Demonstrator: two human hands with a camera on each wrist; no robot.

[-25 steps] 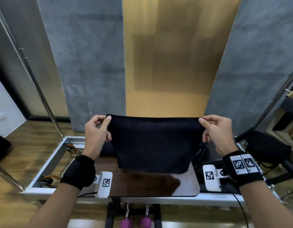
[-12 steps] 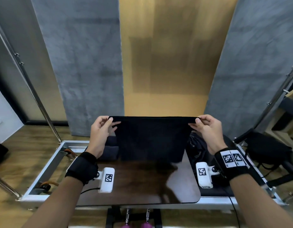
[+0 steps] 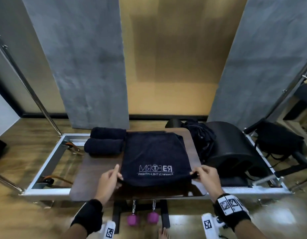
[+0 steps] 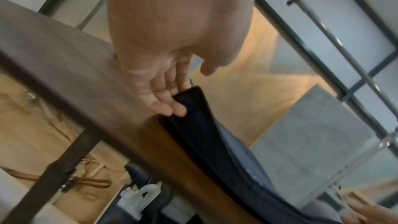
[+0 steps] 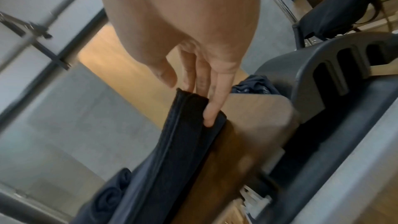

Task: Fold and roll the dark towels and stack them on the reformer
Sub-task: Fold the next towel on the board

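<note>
Both forearms reach in from the bottom of the head view, black bands on the wrists, the left hand [image 3: 109,180] at lower centre-left and the right hand [image 3: 206,176] at lower centre-right, each grip a thumb-and-fingers pinch on a near corner of the towel [image 3: 154,156].

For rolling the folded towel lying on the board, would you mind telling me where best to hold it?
Probably at the two near corners of the folded towel, from the person's side. It lies flat with its near edge free; the left hand and right hand already pinch those corners, so rolling could run toward the rolled towels.
</note>
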